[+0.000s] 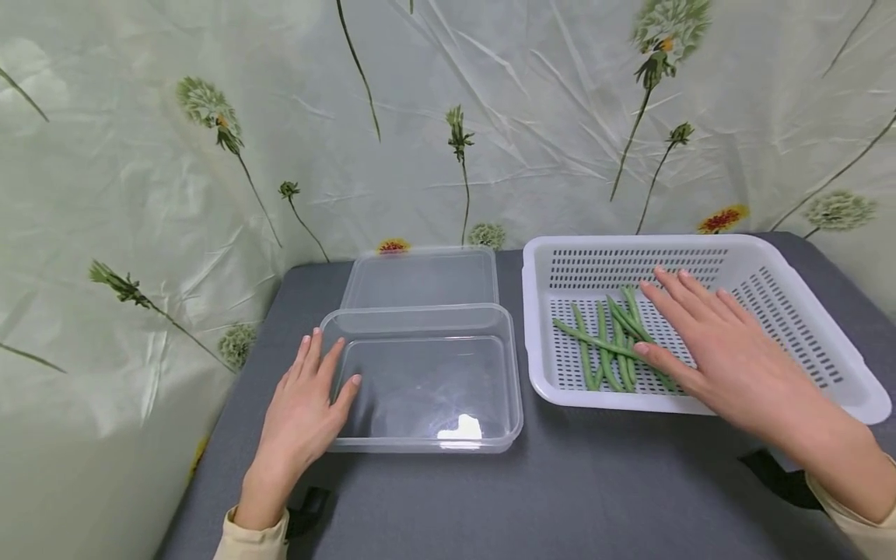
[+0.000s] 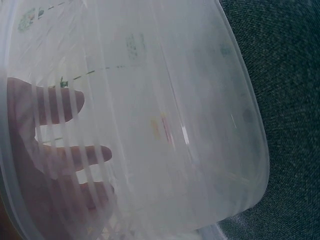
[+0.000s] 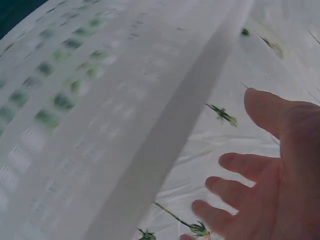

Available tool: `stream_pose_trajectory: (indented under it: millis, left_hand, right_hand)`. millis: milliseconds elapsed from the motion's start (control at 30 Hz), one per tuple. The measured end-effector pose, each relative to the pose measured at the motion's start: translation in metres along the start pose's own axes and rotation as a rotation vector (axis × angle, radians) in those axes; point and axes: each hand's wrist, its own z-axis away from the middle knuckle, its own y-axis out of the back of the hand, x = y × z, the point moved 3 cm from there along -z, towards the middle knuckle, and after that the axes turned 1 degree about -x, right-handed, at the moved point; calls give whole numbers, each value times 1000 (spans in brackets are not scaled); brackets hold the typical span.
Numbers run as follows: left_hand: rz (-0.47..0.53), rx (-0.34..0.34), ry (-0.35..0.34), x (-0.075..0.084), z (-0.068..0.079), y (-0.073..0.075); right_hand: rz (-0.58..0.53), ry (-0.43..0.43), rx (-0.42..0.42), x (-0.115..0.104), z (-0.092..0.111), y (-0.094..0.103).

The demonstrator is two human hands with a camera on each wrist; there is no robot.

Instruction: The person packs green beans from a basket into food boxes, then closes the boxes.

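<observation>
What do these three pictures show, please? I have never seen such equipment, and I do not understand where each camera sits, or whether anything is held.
There is no machine here: a person works with two bare hands. The widest picture comes from a camera on the head, looking forward and down. The other two come from cameras on the wrists, each showing one hand close up.

On the dark table stands a clear container, with a flat clear plastic piece behind it, perhaps its lid. To the right is a white basket with green beans inside.

The left hand is at the container's left side; the right hand is over the basket. Neither grips anything.
</observation>
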Motion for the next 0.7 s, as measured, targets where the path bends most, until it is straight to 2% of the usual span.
stream_pose_trajectory:
  millis: [167,467,533,700]
  left_hand:
    - [2,3,-1,-1,0,-1]
    - [31,16,11,-2,0,1]
    - [35,14,13,-2,0,1]
    - [43,14,14,-2,0,-1]
  right_hand:
    - [19,116,23,11,-6,8]
    - [-55,303,28,34,-28,21]
    - [-85,317,12,39,-33,21]
    - [-178,280,-38,53,-46,17]
